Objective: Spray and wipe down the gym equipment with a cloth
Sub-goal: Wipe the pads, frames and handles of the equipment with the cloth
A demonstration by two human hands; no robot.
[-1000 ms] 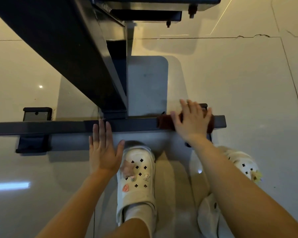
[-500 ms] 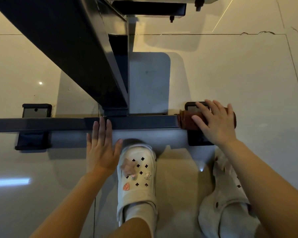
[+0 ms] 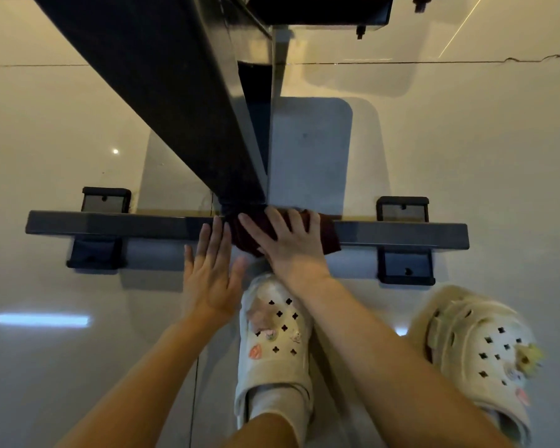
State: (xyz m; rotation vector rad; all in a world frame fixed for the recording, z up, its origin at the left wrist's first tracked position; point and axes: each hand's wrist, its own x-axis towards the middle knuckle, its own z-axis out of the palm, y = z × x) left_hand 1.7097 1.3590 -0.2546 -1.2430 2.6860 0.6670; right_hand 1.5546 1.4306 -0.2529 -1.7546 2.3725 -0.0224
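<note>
A dark metal crossbar [image 3: 110, 225] of the gym bench's base runs left to right across the floor. A dark sloping beam [image 3: 162, 92] rises from its middle. A dark red cloth [image 3: 328, 234] lies over the crossbar at that joint. My right hand [image 3: 288, 244] presses flat on the cloth with straight, spread fingers. My left hand [image 3: 210, 276] rests just left of it, fingers straight, fingertips touching the crossbar's front edge. No spray bottle is in view.
Black rubber feet [image 3: 404, 268] sit under both ends of the crossbar. My two white clogs [image 3: 274, 344] stand on the glossy tiled floor [image 3: 482, 156] just in front of the bar. Another frame part [image 3: 320, 12] is overhead at the top.
My right hand has slid the cloth leftward along the crossbar, from its right end to the middle joint. My left hand has stayed near the bar's centre.
</note>
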